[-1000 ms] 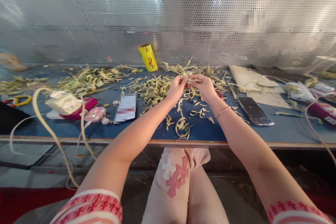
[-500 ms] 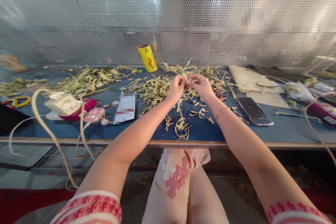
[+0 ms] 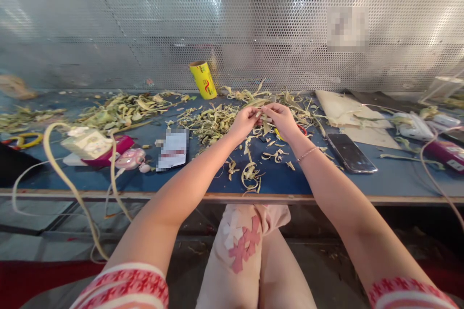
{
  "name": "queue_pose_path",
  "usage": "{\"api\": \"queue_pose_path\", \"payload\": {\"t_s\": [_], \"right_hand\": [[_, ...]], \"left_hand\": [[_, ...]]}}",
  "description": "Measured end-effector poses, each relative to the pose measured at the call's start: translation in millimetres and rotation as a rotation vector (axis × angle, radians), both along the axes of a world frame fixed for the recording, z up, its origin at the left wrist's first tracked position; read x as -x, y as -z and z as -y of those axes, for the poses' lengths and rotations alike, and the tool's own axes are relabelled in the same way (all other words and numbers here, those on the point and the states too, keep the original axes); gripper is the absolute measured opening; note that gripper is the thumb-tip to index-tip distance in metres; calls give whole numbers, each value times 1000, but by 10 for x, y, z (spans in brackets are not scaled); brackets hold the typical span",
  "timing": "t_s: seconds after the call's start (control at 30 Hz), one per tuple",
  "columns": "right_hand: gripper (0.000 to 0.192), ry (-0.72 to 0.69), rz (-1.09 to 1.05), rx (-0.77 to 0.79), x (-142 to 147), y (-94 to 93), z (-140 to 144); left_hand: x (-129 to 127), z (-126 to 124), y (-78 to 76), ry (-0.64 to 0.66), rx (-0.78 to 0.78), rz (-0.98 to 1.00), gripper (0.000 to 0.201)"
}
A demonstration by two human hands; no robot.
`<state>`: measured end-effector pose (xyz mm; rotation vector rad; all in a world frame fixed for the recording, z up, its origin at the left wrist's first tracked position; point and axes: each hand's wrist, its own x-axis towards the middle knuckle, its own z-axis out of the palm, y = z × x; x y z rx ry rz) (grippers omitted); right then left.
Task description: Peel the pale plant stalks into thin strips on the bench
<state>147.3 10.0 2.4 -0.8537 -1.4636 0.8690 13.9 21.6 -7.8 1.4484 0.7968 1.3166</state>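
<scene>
My left hand [image 3: 246, 121] and my right hand [image 3: 278, 117] meet above the blue table, fingers pinched together. Between the fingertips is a pale, dried leaf [image 3: 266, 124], partly hidden by the fingers. Under and behind both hands spreads a pile of dried, yellow-green plant strips [image 3: 213, 123]. A red loop-like handle [image 3: 302, 130] shows beside my right hand, with a bit of yellow near it; the rest of that tool is hidden. Loose curled scraps [image 3: 250, 176] lie nearer the table's front edge.
Another leaf heap [image 3: 123, 108] lies to the left, near a yellow cardboard tube [image 3: 203, 81]. A phone [image 3: 351, 153] rests on the right, by flat card sheets [image 3: 351, 111]. At left are a dark flat device [image 3: 173, 149], a charger block [image 3: 87, 142] and looping cables [image 3: 68, 178].
Both hands have shifted very slightly and their fingers have turned. A leaf piece now hangs below the fingertips, and a bit of yellow shows beside my right hand.
</scene>
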Motion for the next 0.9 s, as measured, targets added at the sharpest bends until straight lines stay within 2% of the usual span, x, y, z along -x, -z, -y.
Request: {"api": "queue_pose_path", "payload": {"t_s": [0.23, 0.33, 0.5, 0.73, 0.9], "right_hand": [[35, 3, 67, 14, -4, 25, -28], [36, 25, 69, 9, -10, 35, -44], [38, 75, 33, -10, -29, 33, -66], [25, 151, 152, -80, -57, 22, -78], [26, 177, 179, -25, -68, 26, -66]], "left_hand": [[25, 45, -42, -35, -101, -140, 9], [26, 46, -40, -47, -121, -139, 9], [24, 9, -8, -35, -89, -95, 8], [-15, 5, 35, -35, 9, 11, 14], [-11, 13, 54, -62, -18, -11, 17]]}}
